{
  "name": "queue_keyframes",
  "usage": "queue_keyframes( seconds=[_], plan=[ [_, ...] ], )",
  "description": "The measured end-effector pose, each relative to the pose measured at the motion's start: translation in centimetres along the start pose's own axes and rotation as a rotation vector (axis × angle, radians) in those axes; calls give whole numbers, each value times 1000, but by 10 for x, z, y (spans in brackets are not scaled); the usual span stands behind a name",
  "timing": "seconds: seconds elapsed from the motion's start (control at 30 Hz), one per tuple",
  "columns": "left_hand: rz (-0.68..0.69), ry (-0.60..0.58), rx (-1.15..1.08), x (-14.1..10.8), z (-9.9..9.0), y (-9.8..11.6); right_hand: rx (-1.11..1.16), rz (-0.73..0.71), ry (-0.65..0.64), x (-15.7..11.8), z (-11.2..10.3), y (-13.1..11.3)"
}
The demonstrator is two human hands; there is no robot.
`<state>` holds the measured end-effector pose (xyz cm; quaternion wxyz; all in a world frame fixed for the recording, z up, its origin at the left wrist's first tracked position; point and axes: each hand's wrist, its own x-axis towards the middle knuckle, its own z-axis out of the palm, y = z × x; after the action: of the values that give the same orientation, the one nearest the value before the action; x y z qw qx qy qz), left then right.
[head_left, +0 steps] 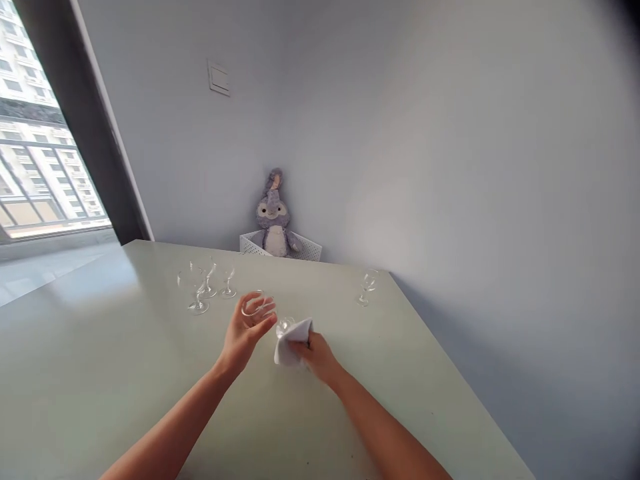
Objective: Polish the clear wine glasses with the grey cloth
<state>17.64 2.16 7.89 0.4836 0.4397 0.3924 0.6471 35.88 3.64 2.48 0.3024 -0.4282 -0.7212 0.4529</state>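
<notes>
My left hand [245, 333] grips a clear stemmed glass [257, 307] above the pale green tabletop [100, 380], its fingers curled against the bowl. My right hand [317, 357] closes on a white cloth [290, 343], pressing it to the round glass end [285, 327] near my left fingers. That end looks like the foot of the same glass, though I cannot tell for certain. Several clear stemmed glasses [199, 291] stand upright on the table beyond my left hand. A smaller one [369, 288] stands alone at the far right.
A grey stuffed rabbit [273, 217] sits in a white perforated basket [253, 244] beyond the far table edge, in the corner. A window [43, 133] shows buildings at the left, and a wall switch [219, 77] sits above on the grey wall.
</notes>
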Motion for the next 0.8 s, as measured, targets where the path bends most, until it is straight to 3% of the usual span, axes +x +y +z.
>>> queue_keyframes(
  seconds=[0.1,0.17,0.23,0.33,0.4,0.5,0.57,0.67,0.8],
  plan=[
    [107,98,51,6,-7,4,-309,-41,-164,-9,-17,-15],
    [154,107,128,9,-9,6,-592,-60,-127,-12,-31,-32],
    [149,36,223,9,-5,4,-813,-85,-8,-7,-38,-48],
    [82,-166,319,8,13,-3,-782,-115,39,11,-29,-54],
    [77,-271,391,9,24,-9,-690,-80,26,27,-19,-43],
    [178,-319,621,15,24,-21,-539,17,187,47,-21,-16],
    [238,-293,793,21,11,-33,-466,75,299,57,-39,3],
    [234,-158,953,27,-20,-59,-416,166,425,65,-76,28],
    [88,-47,982,32,-51,-90,-367,273,523,73,-109,58]
  ],
)
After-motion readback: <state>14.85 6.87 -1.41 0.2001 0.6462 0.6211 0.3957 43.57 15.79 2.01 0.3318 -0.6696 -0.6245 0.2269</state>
